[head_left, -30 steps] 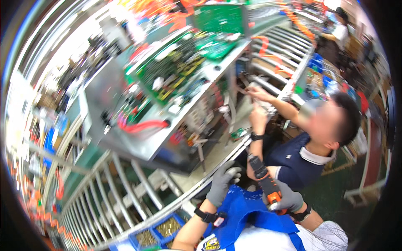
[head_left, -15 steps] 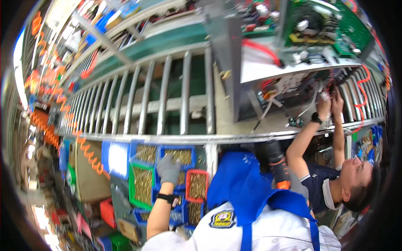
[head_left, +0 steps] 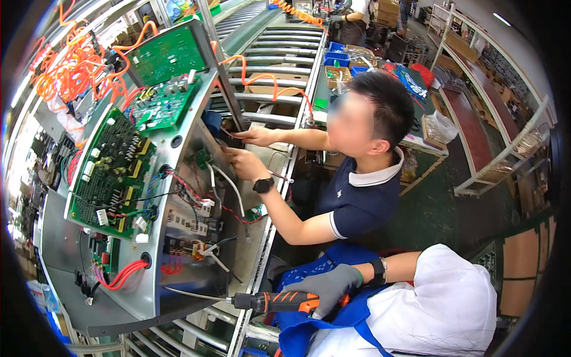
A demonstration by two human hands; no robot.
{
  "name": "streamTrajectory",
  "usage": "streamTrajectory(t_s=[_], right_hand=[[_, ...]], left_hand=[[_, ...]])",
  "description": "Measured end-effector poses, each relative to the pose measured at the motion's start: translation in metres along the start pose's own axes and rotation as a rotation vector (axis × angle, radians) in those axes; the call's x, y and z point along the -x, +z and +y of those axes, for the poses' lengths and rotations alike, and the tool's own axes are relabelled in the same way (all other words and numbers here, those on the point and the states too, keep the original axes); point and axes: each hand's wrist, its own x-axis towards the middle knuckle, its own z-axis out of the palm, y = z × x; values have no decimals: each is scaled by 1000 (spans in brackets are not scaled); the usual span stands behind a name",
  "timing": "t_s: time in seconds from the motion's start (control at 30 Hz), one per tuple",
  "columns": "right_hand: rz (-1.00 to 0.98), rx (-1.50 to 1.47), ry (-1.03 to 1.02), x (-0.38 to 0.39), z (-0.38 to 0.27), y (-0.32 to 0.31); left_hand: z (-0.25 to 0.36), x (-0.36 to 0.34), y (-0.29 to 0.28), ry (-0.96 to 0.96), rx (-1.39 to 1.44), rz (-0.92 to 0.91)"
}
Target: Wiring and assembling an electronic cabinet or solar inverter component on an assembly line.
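My right hand (head_left: 330, 288), in a grey glove, is closed around a black-and-orange power screwdriver (head_left: 276, 301). Its long thin bit points left, toward the lower edge of a grey metal cabinet (head_left: 157, 250); whether the tip touches it I cannot tell. Green circuit boards (head_left: 110, 172) are mounted on the cabinet, with red, black and white wires running through its panel. My left hand is out of view. Across from me, a co-worker's two bare hands (head_left: 245, 162) work at the cabinet's open side.
The cabinet rests on a roller conveyor (head_left: 282, 56) that runs away behind it. The co-worker (head_left: 363, 190) stands close beside my right arm. An orange coiled hose (head_left: 65, 77) hangs at the upper left. Blue bins (head_left: 336, 53) and a shelf rack (head_left: 476, 119) stand farther back.
The view has swung right, from the parts bins to the cabinet. My left hand, over the bins before, has left the view. The screwdriver now points left beside the cabinet.
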Motion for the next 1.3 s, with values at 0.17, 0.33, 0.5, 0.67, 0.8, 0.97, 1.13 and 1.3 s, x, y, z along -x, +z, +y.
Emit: streamTrajectory(t_s=[0.17,0.33,0.5,0.67,0.8,0.97,1.13,1.3], right_hand=[[69,-79,7,29,12,-8],[176,-54,-25,50,25,-2],[188,-36,-51,60,25,7],[106,-25,52,52,27,12],[102,23,91,52,16,13],[93,-32,56,53,21,11],[132,-56,54,54,28,12],[140,-13,55,52,38,12]], left_hand=[[-29,-10,23,67,-99,137],[-75,-19,51,35,-149,182],[-39,1,21,122,-18,195],[31,25,-18,-28,-200,33],[71,31,-43,-15,-20,11],[91,37,-66,-9,190,-43],[96,43,-81,-17,400,-108],[114,44,-90,-25,649,-137]])
